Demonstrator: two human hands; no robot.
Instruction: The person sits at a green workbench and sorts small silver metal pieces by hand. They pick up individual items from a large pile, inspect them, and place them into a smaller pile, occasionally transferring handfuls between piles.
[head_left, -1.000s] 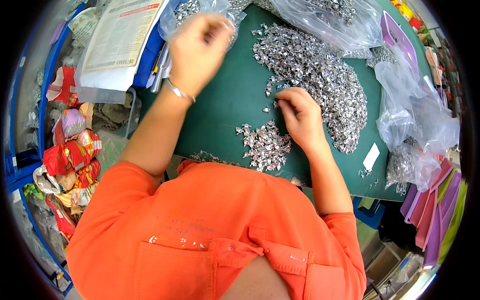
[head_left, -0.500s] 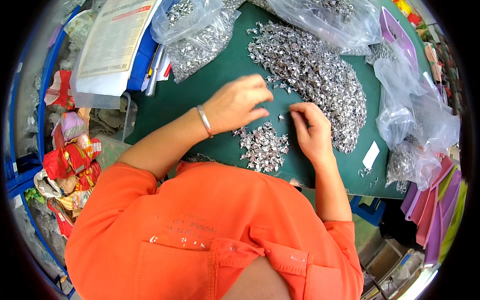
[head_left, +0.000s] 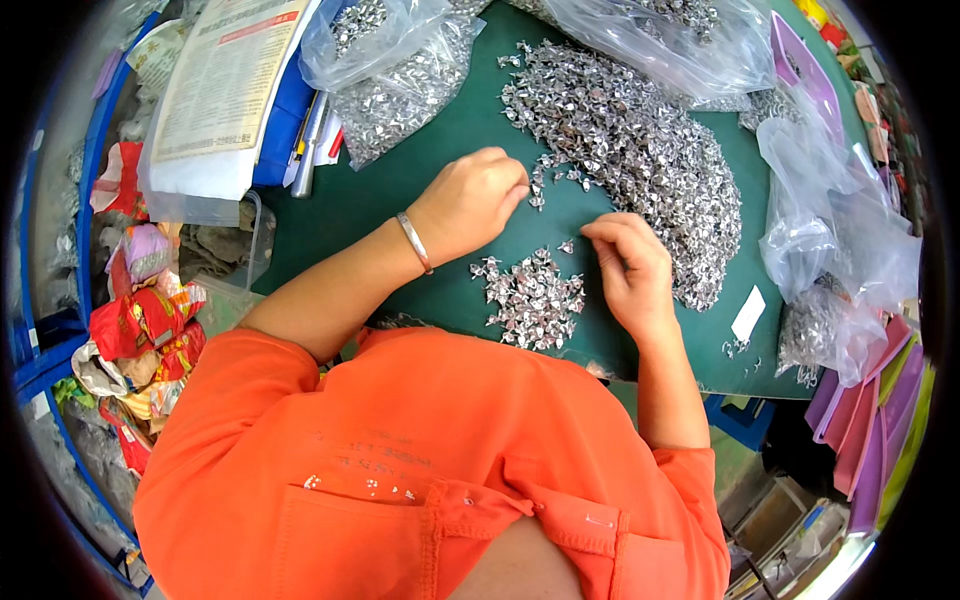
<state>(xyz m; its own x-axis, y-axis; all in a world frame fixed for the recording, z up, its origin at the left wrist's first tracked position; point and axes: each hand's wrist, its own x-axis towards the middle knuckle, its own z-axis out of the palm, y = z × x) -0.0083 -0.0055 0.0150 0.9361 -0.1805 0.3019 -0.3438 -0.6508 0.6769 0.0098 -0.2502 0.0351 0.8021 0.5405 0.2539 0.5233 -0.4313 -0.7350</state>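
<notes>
On the green table, a large heap of small shiny metal pieces [head_left: 640,150] spreads beyond my hands. A smaller pile of the same pieces [head_left: 535,300] lies close to my body. My left hand [head_left: 472,202], with a bangle at its wrist, is closed, thumb and fingertips together beside a few stray pieces [head_left: 540,182] at the heap's near-left edge. Whatever it pinches is too small to make out. My right hand [head_left: 632,268] is curled, fingers and thumb drawn together, just right of a single metal piece [head_left: 566,246]. Its fingers hide anything inside them.
Clear plastic bags of metal pieces [head_left: 400,100] stand at the back left, beside papers on a blue holder [head_left: 225,90]. More bags [head_left: 815,320] and a purple tray [head_left: 805,70] are at the right. A white card [head_left: 748,314] lies near the right front edge.
My left hand has drawn slightly left, its spread fingers now closed together. Some loose pieces near the heap's edge have shifted nearer. My right hand has barely moved.
</notes>
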